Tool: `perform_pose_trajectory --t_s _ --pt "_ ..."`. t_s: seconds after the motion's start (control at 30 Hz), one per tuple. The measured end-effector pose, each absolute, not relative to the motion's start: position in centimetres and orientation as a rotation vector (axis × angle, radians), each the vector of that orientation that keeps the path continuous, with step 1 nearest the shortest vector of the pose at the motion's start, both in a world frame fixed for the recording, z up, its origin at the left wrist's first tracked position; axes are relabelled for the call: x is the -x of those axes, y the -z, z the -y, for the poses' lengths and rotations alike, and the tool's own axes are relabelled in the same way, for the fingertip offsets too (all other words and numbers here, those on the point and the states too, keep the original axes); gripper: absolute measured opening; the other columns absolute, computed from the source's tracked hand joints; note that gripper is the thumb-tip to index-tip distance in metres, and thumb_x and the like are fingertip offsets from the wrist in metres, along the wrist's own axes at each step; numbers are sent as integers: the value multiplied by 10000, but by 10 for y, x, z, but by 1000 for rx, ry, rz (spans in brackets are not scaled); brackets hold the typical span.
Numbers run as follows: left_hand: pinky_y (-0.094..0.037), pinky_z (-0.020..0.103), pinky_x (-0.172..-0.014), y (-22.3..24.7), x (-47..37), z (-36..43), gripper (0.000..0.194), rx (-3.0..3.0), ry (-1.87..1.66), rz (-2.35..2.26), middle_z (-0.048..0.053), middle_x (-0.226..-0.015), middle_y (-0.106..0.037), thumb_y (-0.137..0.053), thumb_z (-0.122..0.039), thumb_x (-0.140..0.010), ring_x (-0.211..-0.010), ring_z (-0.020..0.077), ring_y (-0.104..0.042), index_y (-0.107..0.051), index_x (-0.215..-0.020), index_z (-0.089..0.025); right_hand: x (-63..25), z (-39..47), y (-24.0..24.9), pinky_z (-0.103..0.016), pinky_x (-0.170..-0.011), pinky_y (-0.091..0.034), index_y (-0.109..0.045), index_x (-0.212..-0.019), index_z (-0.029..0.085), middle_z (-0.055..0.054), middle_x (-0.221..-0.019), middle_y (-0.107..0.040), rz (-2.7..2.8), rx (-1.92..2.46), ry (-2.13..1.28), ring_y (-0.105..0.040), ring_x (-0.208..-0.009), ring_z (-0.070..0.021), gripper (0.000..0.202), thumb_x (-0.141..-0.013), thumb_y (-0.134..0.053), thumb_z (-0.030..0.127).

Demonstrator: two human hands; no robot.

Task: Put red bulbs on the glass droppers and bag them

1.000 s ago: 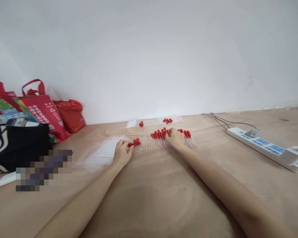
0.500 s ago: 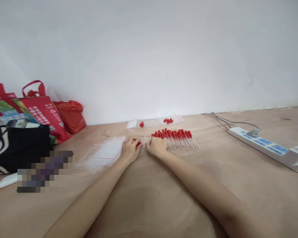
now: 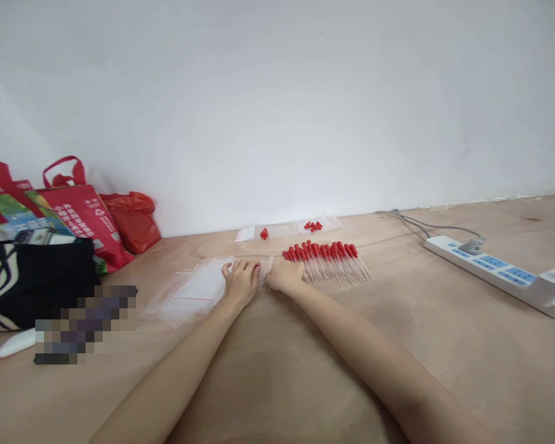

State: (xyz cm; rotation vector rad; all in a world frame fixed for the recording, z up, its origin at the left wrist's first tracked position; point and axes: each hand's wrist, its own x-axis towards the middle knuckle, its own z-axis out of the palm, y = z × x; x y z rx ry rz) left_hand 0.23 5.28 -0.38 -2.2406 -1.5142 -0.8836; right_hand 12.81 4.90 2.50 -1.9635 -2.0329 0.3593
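Several thin clear glass tubes [image 3: 265, 270] lie side by side on the tabletop, in the gap between my two hands. My left hand [image 3: 241, 280] is at their left, its fingers curled down and a trace of red, seemingly a rubber bulb, at the fingertips. At the right of the tubes, my right hand [image 3: 285, 275] is closed with the fingers bent inward; whatever it pinches is hidden. Just beyond it lies a row of droppers [image 3: 335, 262], glass tubes topped with red rubber bulbs. Flat clear zip bags [image 3: 189, 293] are stacked beside my left hand.
Near the wall, small zip bags [image 3: 277, 230] contain tubes and red bulbs [image 3: 312, 226]. A white power strip [image 3: 485, 265] with a grey cable stands at right. Red shopping bags [image 3: 81, 216], a red plastic bag [image 3: 133, 221] and a black striped bag [image 3: 41, 277] crowd the left.
My right hand has shifted slightly left and down, nearer the glass tubes. My left hand has turned a little, and less red shows at its fingertips. The camera view has tilted slightly.
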Motion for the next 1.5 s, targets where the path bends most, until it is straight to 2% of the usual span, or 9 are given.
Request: perform_pose_trajectory --t_s 0.1,0.2,0.33,0.47,0.53,0.63,0.83,1.0,1.5 --pt "-322 423 -830 2 0 -48 188 2242 987 1492 81 -852 -623 -389 -198 -833 -864 230 -542 -572 -864 -170 -134 -45 -28 -451 -832 -308 -616 -955 149 -161 -1001 -620 2079 1973 -340 -569 -928 -278 301 -733 -480 300" --pt "-421 306 -735 2 1 -40 186 2290 1079 1443 64 -852 -603 -366 -215 -841 -800 176 -557 -537 -894 -163 -149 -34 -29 -460 -848 -298 -631 -895 138 -160 -963 -630 2185 1956 -297 -575 -898 -270 288 -760 -441 307" --pt "-454 230 -587 3 -6 -28 154 2432 1261 1352 18 -719 -564 -464 -311 -806 -632 132 -545 -510 -809 -164 -176 -10 -21 -401 -809 -339 -619 -869 100 -166 -910 -633 2362 1829 -146 -566 -883 -260 303 -780 -391 280" --pt "-460 242 -602 6 -14 -20 112 2562 1249 1316 13 -710 -577 -478 -277 -806 -645 139 -563 -500 -783 -169 -205 12 -8 -337 -720 -360 -556 -935 59 -179 -908 -603 2447 1754 38 -535 -881 -256 277 -796 -373 213" --pt "-466 259 -630 8 -16 -16 102 2592 1212 1343 27 -771 -603 -467 -247 -814 -680 149 -583 -500 -869 -167 -218 18 -2 -336 -711 -344 -542 -914 68 -169 -904 -585 2466 1719 126 -515 -875 -255 239 -804 -362 181" --pt "-469 287 -690 7 -18 -10 208 2650 1164 1334 54 -889 -619 -441 -218 -830 -768 167 -597 -485 -1027 -167 -233 21 6 -344 -707 -319 -524 -844 99 -150 -897 -563 2400 1671 202 -486 -860 -253 193 -812 -343 158" --pt "-462 274 -709 2 -24 1 202 2793 1091 1266 37 -846 -639 -376 -215 -867 -784 159 -596 -571 -899 -171 -241 17 19 -293 -689 -307 -406 -815 154 -80 -829 -552 2200 1362 -82 -478 -743 -166 128 -834 -281 131" --pt "-457 273 -726 1 -27 3 197 2822 1056 1286 32 -862 -643 -369 -196 -864 -800 159 -597 -563 -891 -171 -235 14 23 -291 -678 -290 -347 -803 179 -45 -778 -544 2147 1261 -195 -466 -678 -149 99 -826 -274 117" --pt "-447 233 -640 -1 -28 7 158 2895 1108 962 38 -755 -596 -407 -197 -858 -692 130 -564 -557 -858 -149 -240 12 15 -276 -707 -288 -467 -781 175 -9 -744 -585 2232 1051 -359 -503 -682 -121 104 -839 -381 171"
